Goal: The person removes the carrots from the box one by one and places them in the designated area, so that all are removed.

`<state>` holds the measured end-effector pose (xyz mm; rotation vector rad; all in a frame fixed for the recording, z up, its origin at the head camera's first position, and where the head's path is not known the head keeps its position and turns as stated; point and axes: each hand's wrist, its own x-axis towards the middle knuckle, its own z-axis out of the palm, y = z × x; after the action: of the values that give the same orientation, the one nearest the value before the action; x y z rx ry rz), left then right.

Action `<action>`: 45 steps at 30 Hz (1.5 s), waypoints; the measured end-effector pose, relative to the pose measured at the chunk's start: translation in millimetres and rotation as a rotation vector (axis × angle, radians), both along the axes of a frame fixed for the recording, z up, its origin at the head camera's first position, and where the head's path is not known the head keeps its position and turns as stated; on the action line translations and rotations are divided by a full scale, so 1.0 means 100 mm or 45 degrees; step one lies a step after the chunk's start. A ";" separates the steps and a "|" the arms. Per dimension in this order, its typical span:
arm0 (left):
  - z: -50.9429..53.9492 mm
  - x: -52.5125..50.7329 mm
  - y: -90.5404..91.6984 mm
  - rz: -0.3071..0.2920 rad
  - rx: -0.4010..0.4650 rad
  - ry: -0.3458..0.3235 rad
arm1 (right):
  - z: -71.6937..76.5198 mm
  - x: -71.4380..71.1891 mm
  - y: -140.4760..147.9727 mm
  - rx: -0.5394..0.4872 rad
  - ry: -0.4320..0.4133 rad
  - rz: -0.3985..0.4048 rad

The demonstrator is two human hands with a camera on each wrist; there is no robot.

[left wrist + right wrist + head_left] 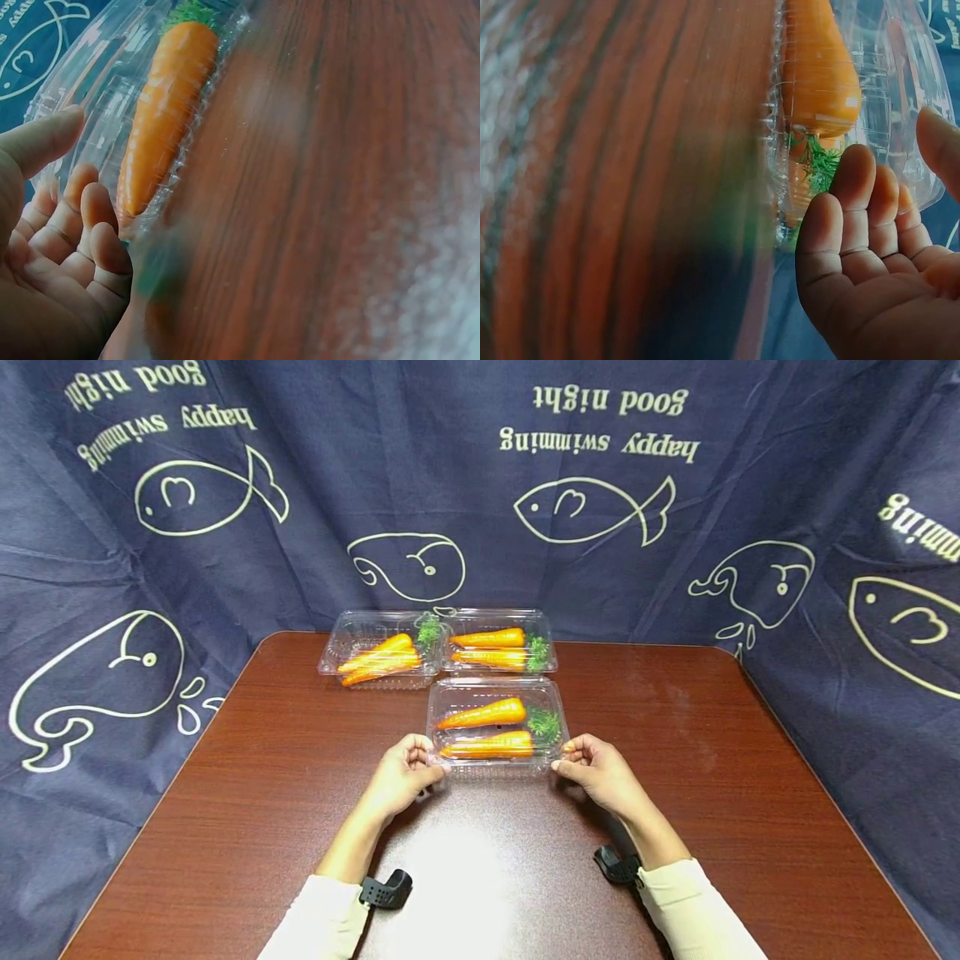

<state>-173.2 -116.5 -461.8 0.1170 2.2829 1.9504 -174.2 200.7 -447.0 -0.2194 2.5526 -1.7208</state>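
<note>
A clear plastic clamshell box (495,765) with its lid down is nearest the person in the head view. Two orange carrots (487,713) lie side by side in it, with feathery green tops (543,724) toward the right. My left hand (401,773) holds the box's left end near the front corner, thumb above and fingers lower along the side. At the opposite end, my right hand (602,774) grips the front right corner in the same way. Both wrist views show a carrot (166,112) through the plastic, beside the curled fingers.
Behind the held box stand two more lidded clear boxes, one at the left (330,656) and one at the right (551,662), each with carrots inside. A brown wooden table (712,760) carries everything. A dark blue printed curtain (480,468) borders its back and sides.
</note>
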 end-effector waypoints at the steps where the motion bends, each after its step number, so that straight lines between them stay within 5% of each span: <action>1: 0.00 0.00 0.00 0.004 0.002 -0.005 | 0.00 0.00 0.00 0.003 0.001 -0.002; 14: 0.14 0.04 0.00 0.014 -0.053 -0.016 | 0.02 0.00 0.01 0.171 0.033 -0.051; 19: 0.03 -0.01 0.01 0.018 -0.044 -0.010 | 0.00 -0.01 0.01 0.175 0.016 -0.068; 32: 0.00 -0.01 0.06 0.076 -0.100 0.065 | 0.00 0.02 0.02 0.211 0.060 -0.020; 45: 0.02 -0.02 0.05 0.015 0.061 -0.042 | 0.03 0.05 -0.03 0.408 0.209 -0.144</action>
<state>-174.8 -111.8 -459.7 0.0764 2.2220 1.9982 -169.2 197.5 -443.7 -0.2105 2.9647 -1.3455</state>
